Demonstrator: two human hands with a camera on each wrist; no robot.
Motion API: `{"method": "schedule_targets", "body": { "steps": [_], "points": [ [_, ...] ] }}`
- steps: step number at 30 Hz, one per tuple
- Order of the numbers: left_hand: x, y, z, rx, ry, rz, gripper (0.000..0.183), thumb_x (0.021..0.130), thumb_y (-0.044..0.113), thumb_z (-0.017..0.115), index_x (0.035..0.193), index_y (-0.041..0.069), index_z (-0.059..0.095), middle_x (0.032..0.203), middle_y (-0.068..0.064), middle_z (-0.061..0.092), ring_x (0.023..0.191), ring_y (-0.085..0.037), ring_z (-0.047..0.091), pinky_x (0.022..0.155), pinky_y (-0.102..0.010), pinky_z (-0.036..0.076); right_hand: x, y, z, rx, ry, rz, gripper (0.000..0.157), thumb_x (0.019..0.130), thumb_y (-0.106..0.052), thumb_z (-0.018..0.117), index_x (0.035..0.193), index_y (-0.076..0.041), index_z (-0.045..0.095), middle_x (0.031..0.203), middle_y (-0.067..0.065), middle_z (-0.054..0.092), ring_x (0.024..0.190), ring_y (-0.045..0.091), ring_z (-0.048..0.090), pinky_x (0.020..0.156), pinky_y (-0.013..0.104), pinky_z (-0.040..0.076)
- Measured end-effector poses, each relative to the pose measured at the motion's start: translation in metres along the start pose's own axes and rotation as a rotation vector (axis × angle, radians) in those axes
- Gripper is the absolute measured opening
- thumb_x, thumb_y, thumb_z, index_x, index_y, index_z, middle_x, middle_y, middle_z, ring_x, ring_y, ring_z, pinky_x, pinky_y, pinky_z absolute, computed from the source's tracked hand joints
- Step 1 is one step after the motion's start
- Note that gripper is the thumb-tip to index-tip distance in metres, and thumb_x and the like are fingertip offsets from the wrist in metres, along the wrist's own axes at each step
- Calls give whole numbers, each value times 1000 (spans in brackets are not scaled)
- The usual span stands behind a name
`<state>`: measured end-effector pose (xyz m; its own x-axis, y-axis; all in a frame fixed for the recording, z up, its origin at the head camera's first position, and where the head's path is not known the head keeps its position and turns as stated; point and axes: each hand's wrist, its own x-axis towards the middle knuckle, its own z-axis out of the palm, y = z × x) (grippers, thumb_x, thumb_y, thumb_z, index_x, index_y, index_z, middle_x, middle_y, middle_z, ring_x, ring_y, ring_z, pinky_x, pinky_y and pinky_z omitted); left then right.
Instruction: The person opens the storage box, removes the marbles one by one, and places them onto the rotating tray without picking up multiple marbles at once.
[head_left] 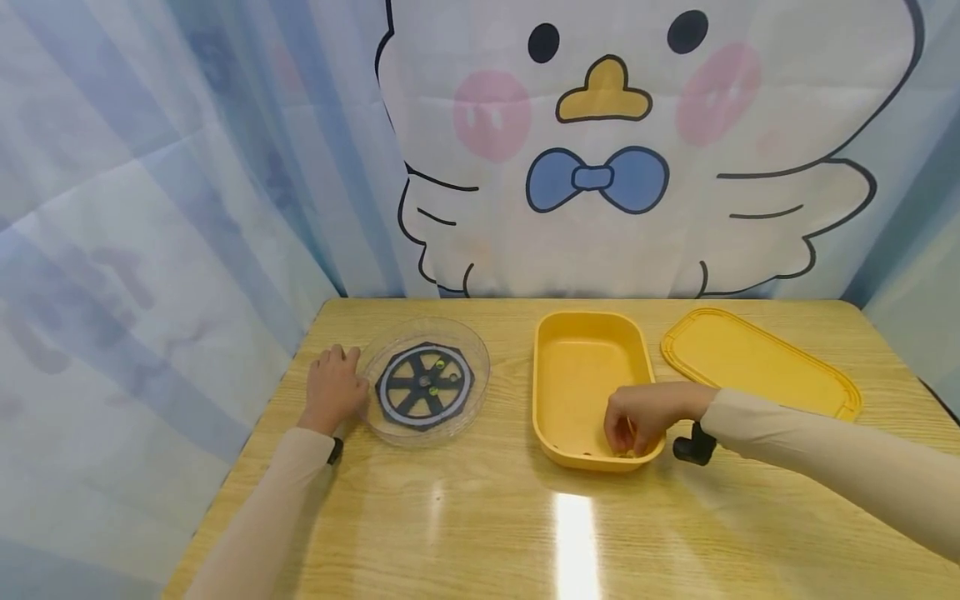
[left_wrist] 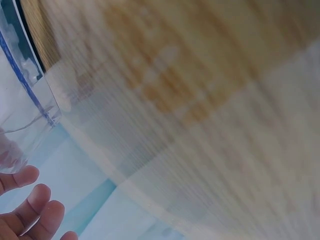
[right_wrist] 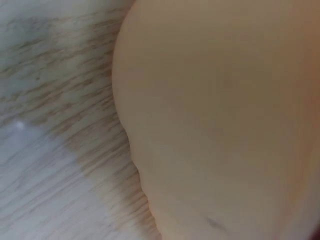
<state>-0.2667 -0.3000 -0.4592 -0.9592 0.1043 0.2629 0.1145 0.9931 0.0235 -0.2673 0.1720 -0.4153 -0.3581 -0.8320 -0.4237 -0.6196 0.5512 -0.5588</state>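
Judged part-done: noted pieces (head_left: pixel 440 364) in dish (head_left: pixel 480 350), others (head_left: pixel 587 454) remaining in tub (head_left: pixel 585 375); found left hand (head_left: pixel 334 387) loose, right hand (head_left: pixel 640 412) grip unclear.

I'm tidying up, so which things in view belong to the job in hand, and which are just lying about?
Apparently in use:
clear round dish, beside the left hand
dark wheel-shaped piece inside it
yellow container, with the right hand reaching in
tiny pieces there, too small to identify

Apparently lying about:
flat yellow lid
printed curtain, just a backdrop
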Motion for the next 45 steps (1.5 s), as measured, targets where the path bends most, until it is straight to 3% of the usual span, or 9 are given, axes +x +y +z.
{"method": "schedule_targets", "body": {
  "steps": [12,24,36,45],
  "points": [
    [1,2,-2,-9,-15,-4,30,85,15,54,110,-1,52,97,-23,50,82,-35,47,72,-49,40,4,-3,3,-64,-26,-15,20,67,9,68,70,-11,68,61,-4,61,54,-6,43,52,11,40],
    [1,1,0,-8,-2,-2,28,84,14,55,108,-1,53,97,-23,52,84,-36,48,74,-50,41,12,7,11,-79,163,-124,16,66,3,72,70,-12,67,62,-8,60,57,-7,45,54,14,43],
    [1,0,1,-2,20,4,27,84,13,55,107,-1,53,95,-23,51,82,-36,48,72,-50,41,14,11,11,-86,229,-126,15,67,-1,76,71,-13,67,65,-8,61,60,-5,46,57,15,44],
    [2,-2,2,-18,27,7,26,83,13,55,106,-1,53,94,-23,51,80,-35,48,70,-49,41,5,12,2,-46,315,-192,11,72,-10,78,79,-13,69,75,-7,65,69,-2,54,64,20,50]
  ]
}}
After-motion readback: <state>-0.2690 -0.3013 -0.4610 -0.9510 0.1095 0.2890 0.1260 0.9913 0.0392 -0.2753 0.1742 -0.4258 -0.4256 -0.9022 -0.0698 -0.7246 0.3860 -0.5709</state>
